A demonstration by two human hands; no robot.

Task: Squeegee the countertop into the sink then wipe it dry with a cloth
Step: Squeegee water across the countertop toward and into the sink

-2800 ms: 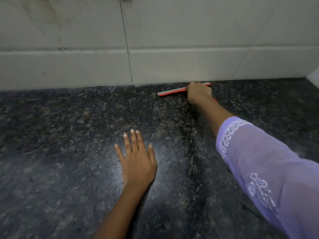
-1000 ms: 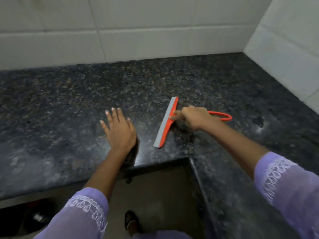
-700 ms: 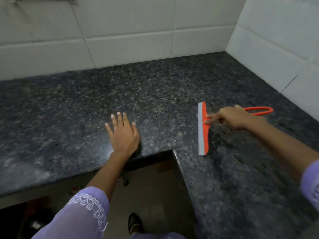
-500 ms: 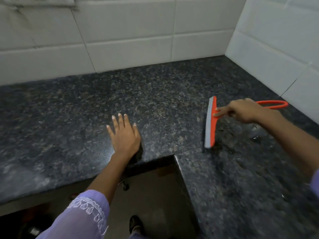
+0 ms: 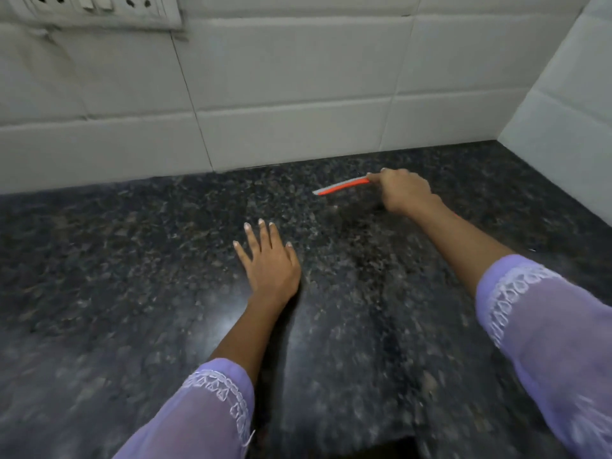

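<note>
The dark speckled granite countertop [image 5: 132, 260] fills the view. An orange squeegee with a grey blade [image 5: 341, 186] lies far back on it, close to the wall, its blade running left to right. My right hand [image 5: 402, 192] is shut on the squeegee, and the hand hides its handle. My left hand [image 5: 268, 265] rests flat on the counter in the middle, palm down with fingers spread. Neither sink nor cloth is in view.
White tiled walls [image 5: 281, 94] meet in a corner at the back right. A switch and socket plate [image 5: 92, 8] is on the back wall at top left. The counter's inner front edge [image 5: 397, 442] shows at the bottom.
My right hand has carried the squeegee from the right part of the counter to the back near the wall, and its blade has turned crosswise. My left hand stays flat.
</note>
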